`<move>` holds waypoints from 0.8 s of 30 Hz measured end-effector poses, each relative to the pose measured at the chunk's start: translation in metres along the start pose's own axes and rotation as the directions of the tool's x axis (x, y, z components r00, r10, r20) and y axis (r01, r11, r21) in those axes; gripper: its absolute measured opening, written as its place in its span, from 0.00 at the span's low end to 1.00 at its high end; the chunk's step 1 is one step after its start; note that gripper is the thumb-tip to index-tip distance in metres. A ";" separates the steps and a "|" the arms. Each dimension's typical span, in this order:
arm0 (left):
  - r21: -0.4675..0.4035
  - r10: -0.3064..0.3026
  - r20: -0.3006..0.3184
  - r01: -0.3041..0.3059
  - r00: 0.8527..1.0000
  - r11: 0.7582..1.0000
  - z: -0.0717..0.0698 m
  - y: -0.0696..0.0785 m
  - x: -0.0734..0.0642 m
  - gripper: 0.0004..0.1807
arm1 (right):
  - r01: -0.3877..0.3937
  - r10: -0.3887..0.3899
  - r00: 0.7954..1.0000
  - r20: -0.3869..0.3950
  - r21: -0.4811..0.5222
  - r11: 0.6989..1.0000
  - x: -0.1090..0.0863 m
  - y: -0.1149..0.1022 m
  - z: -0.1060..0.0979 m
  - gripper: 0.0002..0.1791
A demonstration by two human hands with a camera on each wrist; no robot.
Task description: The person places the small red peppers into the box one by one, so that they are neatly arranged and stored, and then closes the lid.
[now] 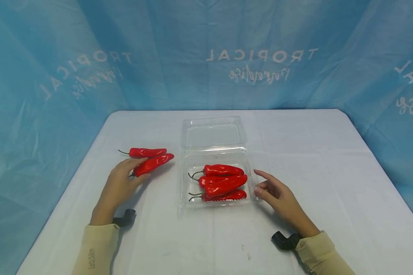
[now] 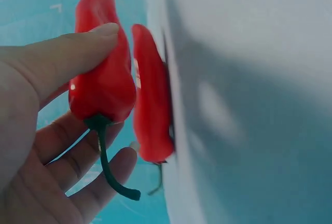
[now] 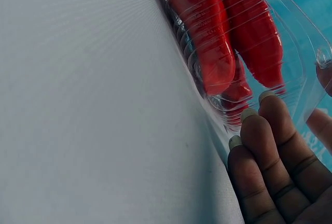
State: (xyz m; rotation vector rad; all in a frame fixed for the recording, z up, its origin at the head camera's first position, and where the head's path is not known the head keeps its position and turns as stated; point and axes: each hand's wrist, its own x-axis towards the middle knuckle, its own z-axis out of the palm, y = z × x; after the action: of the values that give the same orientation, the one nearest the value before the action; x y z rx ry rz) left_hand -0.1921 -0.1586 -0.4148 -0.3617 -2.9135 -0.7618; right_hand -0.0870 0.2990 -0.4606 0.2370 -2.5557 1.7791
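My left hand (image 1: pixel 122 183) pinches a red chili pepper (image 1: pixel 155 163) between thumb and fingers, its green stem (image 2: pixel 104 156) hanging down in the left wrist view. Just behind it, a second red pepper (image 1: pixel 146 152) lies on the table. A clear plastic clamshell container (image 1: pixel 186 191) stands in the middle, its lid (image 1: pixel 211 131) folded back. Several red peppers (image 1: pixel 223 187) lie in its base, stems to the left. My right hand (image 1: pixel 277 194) holds the container's right rim, thumb at the edge and other fingertips (image 3: pixel 249 114) against the side wall.
A white cloth covers the table (image 1: pixel 313 152). Blue curtains (image 1: pixel 179 84) with mirrored lettering hang behind and at both sides. A black wrist mount (image 1: pixel 285 241) sits on the right wrist, another (image 1: pixel 125 219) on the left.
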 end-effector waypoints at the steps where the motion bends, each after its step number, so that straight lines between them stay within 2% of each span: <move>1: -0.003 0.017 -0.022 -0.017 1.000 1.000 0.000 0.001 0.000 0.39 | -0.001 0.001 1.000 -0.001 -0.001 1.000 0.000 0.000 0.000 0.32; 7: -0.033 0.107 -0.126 -0.111 0.986 0.993 -0.001 0.017 0.003 0.36 | -0.006 0.006 1.000 0.000 -0.002 1.000 0.000 0.002 -0.001 0.31; 10: -0.042 0.144 -0.170 -0.153 0.975 0.987 -0.002 0.025 0.004 0.33 | -0.004 0.004 1.000 0.003 -0.001 1.000 0.000 0.003 -0.001 0.31; 12: -0.045 0.169 -0.209 -0.182 0.963 0.982 -0.002 0.030 0.005 0.31 | -0.002 0.002 1.000 0.003 0.000 1.000 0.000 0.003 0.000 0.31; 16: -0.044 0.212 -0.301 -0.236 0.930 0.971 -0.001 0.037 0.009 0.28 | -0.001 0.001 1.000 0.003 0.004 1.000 0.000 0.003 0.000 0.31; 19: -0.051 0.228 -0.336 -0.260 0.914 0.964 0.002 0.043 0.011 0.28 | -0.003 0.003 1.000 0.002 0.002 1.000 0.000 0.003 0.000 0.32; 24: -0.082 0.237 -0.323 -0.276 0.916 0.958 0.007 0.056 0.013 0.28 | -0.004 0.004 1.000 0.000 0.000 1.000 0.000 0.002 0.000 0.32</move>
State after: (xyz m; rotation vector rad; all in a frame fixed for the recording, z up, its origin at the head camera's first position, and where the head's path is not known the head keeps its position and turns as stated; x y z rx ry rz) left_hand -0.1902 -0.1049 -0.3930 -0.5680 -2.4695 -0.8729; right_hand -0.0871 0.2998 -0.4625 0.2330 -2.5583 1.7800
